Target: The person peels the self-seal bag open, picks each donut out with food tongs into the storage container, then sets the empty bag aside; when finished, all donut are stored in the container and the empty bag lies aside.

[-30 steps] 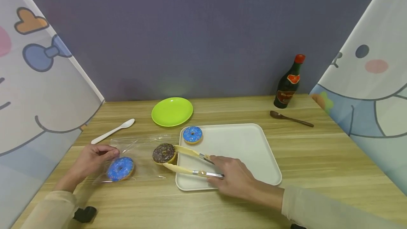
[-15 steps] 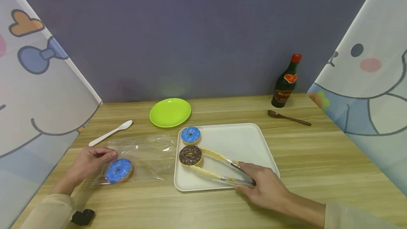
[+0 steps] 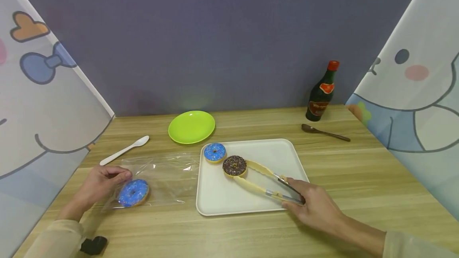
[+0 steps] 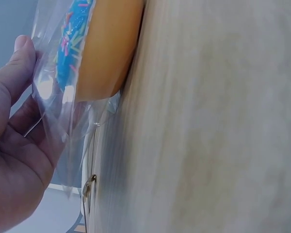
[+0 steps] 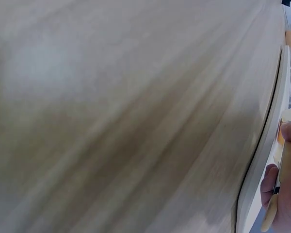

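Head view: the white tray (image 3: 276, 152) sits on the wooden counter (image 3: 172, 232). Left of the tray's middle is the chocolate doughnut (image 3: 234, 166), between the tips of the tongs (image 3: 251, 186); whether it rests on the tray or hangs just above it cannot be told. The right hand (image 3: 315, 204), at the tray's near right corner, is clamped round the tongs. From that hand the doughnut lies leftward and away, along the tongs' slanting long axis; the doughnut itself is round, and the right hand is much the nearer. A small blue doughnut (image 3: 214, 152) sits in the tray's far left corner, just beside the chocolate one. Left of the tray, a clear bag (image 3: 165, 182) lies crosswise, a bagged blue doughnut (image 3: 134, 192) at its end farther from the tray. There the left hand (image 3: 100, 186) pinches the film.

Left wrist view: thumb and fingers have the film between them, close to the blue icing.

Right wrist view: fingers wrap the tongs beside the tray's edge; the chocolate doughnut cannot be made out clearly.
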`<control>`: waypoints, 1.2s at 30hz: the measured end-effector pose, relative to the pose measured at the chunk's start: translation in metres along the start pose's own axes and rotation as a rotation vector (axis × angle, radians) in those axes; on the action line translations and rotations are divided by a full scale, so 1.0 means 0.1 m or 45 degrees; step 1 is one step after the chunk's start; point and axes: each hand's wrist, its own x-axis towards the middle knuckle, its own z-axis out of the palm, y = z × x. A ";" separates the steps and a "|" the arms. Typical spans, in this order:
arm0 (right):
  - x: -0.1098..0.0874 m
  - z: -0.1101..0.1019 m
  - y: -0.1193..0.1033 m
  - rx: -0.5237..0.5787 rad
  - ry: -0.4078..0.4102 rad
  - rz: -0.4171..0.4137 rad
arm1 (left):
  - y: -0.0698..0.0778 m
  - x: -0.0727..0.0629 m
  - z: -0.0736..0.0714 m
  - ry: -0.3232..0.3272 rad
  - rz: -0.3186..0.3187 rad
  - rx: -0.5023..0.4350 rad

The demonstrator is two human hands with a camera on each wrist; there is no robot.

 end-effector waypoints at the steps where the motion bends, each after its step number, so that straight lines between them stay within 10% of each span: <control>1: 0.00 -0.01 0.02 0.001 0.000 0.011 | 0.00 0.00 0.00 0.000 0.004 0.004; 36: 0.22 0.09 0.25 -0.067 0.052 0.072 | 0.01 0.00 -0.01 -0.030 -0.040 -0.014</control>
